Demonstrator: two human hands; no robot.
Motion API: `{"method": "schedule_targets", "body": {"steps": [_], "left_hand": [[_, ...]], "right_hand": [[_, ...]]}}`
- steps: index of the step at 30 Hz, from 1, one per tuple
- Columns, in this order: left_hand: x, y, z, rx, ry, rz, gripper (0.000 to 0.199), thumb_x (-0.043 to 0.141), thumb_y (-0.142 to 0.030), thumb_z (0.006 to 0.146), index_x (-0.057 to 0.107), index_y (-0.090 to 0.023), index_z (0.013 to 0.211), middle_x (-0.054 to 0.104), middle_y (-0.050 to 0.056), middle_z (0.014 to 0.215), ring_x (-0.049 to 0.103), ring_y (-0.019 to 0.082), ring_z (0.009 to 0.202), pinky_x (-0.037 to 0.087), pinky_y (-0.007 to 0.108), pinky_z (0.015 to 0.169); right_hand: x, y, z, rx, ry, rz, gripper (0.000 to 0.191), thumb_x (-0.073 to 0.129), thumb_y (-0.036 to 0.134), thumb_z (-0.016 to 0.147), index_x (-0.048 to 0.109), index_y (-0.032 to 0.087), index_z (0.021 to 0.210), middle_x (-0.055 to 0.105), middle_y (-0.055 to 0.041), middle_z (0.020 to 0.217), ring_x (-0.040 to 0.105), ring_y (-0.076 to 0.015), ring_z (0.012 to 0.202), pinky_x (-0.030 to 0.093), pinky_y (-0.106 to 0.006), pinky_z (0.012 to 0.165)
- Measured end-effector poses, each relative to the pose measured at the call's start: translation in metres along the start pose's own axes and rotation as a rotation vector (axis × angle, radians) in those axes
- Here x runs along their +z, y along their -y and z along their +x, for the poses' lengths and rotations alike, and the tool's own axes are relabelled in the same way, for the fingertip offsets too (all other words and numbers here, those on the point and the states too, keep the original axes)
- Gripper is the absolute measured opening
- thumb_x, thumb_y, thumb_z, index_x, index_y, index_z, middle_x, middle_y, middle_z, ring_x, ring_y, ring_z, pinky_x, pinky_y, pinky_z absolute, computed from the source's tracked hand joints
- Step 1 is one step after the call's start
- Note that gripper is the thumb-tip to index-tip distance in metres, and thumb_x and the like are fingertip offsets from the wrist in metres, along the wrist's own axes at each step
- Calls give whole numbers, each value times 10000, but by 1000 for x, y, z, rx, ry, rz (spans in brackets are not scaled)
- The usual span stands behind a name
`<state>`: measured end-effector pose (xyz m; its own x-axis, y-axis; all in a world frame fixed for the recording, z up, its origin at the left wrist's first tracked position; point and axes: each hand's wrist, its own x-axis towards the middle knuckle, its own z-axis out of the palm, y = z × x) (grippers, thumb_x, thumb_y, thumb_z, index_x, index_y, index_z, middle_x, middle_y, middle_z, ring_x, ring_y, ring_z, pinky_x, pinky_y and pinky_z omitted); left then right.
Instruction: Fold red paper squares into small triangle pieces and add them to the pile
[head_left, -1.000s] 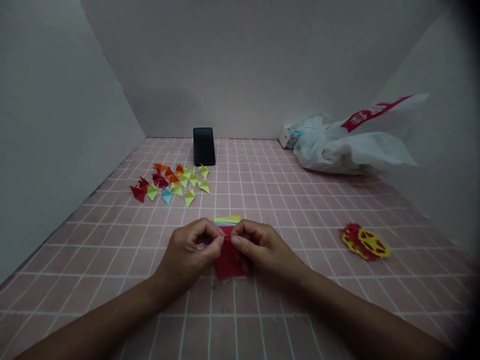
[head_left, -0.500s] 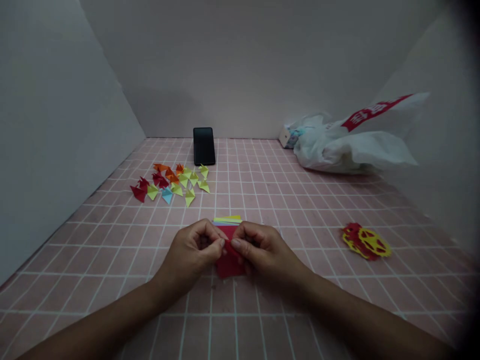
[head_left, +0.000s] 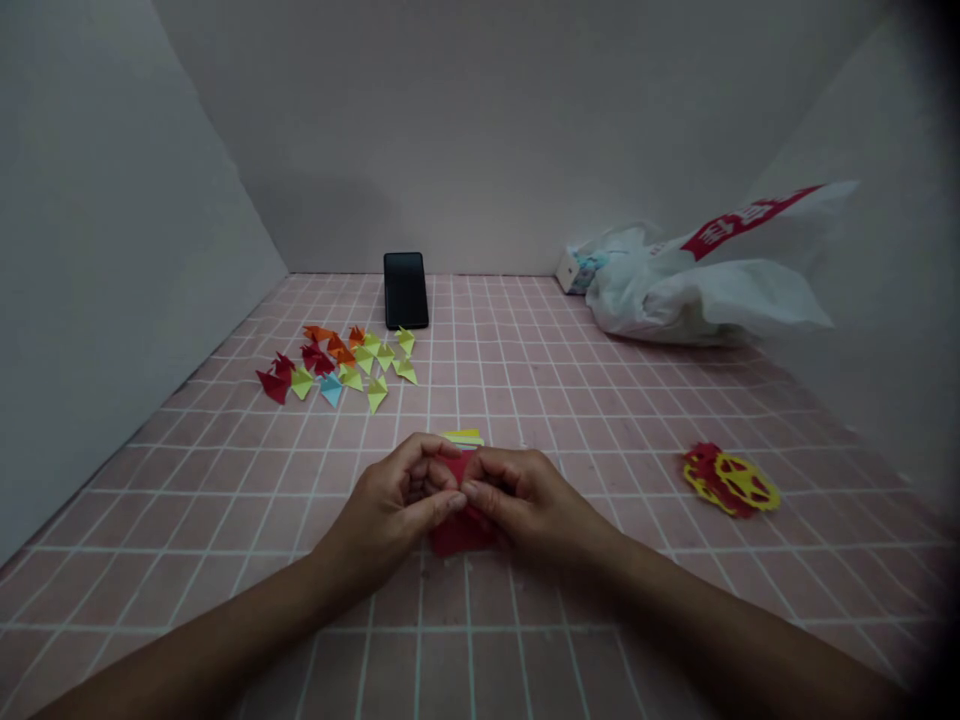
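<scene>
Both hands meet over a small stack of coloured paper squares, a red sheet (head_left: 461,541) on top and yellow and pale sheets (head_left: 463,437) showing at its far edge. My right hand (head_left: 525,500) pinches a small red folded paper (head_left: 463,484) between thumb and index finger; the fingers cover most of it. My left hand (head_left: 409,495) is closed against the same piece, thumb tip at its near side, index finger raised and arched above. How far the paper is folded I cannot tell, as red lies against red.
Several folded paper cranes (head_left: 341,365) in red, orange, yellow and blue stand at the left. A black phone (head_left: 406,290) leans behind them. A white plastic bag (head_left: 675,295) lies back right beside a small box (head_left: 572,272). Red and yellow paper cutouts (head_left: 731,482) lie right.
My left index finger has lifted away from the thumb and stretched over the red paper. The left thumb has shifted slightly right towards the right fingertips. My right hand keeps its pinch.
</scene>
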<state>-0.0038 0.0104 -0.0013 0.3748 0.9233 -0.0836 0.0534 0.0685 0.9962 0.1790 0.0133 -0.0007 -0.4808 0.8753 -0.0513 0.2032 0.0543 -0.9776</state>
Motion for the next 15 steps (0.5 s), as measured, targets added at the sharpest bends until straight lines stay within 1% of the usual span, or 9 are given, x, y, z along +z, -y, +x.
{"method": "schedule_targets", "body": {"steps": [3, 6, 8, 12, 14, 15], "left_hand": [[-1, -2, -2, -4, 7, -3, 190, 653, -232, 806, 579, -196, 977, 632, -27, 702, 607, 120, 628, 489, 228, 593], [-3, -3, -2, 5, -59, 9, 161, 651, -241, 808, 588, -193, 948, 609, -35, 679, 578, 110, 598, 474, 222, 576], [-4, -2, -1, 8, -98, 18, 158, 659, -256, 799, 589, -196, 927, 599, -36, 669, 569, 110, 582, 469, 222, 561], [-5, -2, 2, -1, -127, 63, 188, 660, -273, 783, 608, -194, 946, 591, -39, 647, 564, 116, 558, 473, 226, 539], [-6, -2, 3, -17, -114, 98, 220, 655, -274, 783, 634, -187, 984, 596, -40, 639, 560, 114, 547, 465, 223, 530], [-5, -2, 4, -29, -92, 119, 205, 648, -277, 790, 650, -182, 971, 601, -38, 635, 557, 112, 540, 458, 220, 525]], "right_hand": [[1, -2, -2, 33, 13, 118, 315, 524, 377, 928, 521, 179, 683, 496, 24, 636, 426, -86, 536, 329, -214, 495], [3, -7, -2, 119, -24, 307, 361, 521, 481, 939, 533, 183, 736, 511, 37, 597, 437, -74, 458, 323, -201, 439], [3, -11, -1, 163, -25, 378, 360, 569, 512, 913, 548, 182, 771, 549, 36, 591, 465, -73, 439, 335, -193, 423], [2, -13, 1, 192, -40, 408, 306, 639, 457, 872, 556, 182, 766, 556, 49, 552, 463, -63, 405, 335, -181, 397], [2, -11, 1, 181, -70, 360, 294, 638, 426, 871, 554, 181, 731, 549, 50, 543, 459, -60, 412, 333, -180, 398], [2, -10, 1, 173, -80, 329, 289, 636, 412, 871, 555, 181, 717, 546, 50, 539, 455, -59, 418, 329, -179, 400]]}}
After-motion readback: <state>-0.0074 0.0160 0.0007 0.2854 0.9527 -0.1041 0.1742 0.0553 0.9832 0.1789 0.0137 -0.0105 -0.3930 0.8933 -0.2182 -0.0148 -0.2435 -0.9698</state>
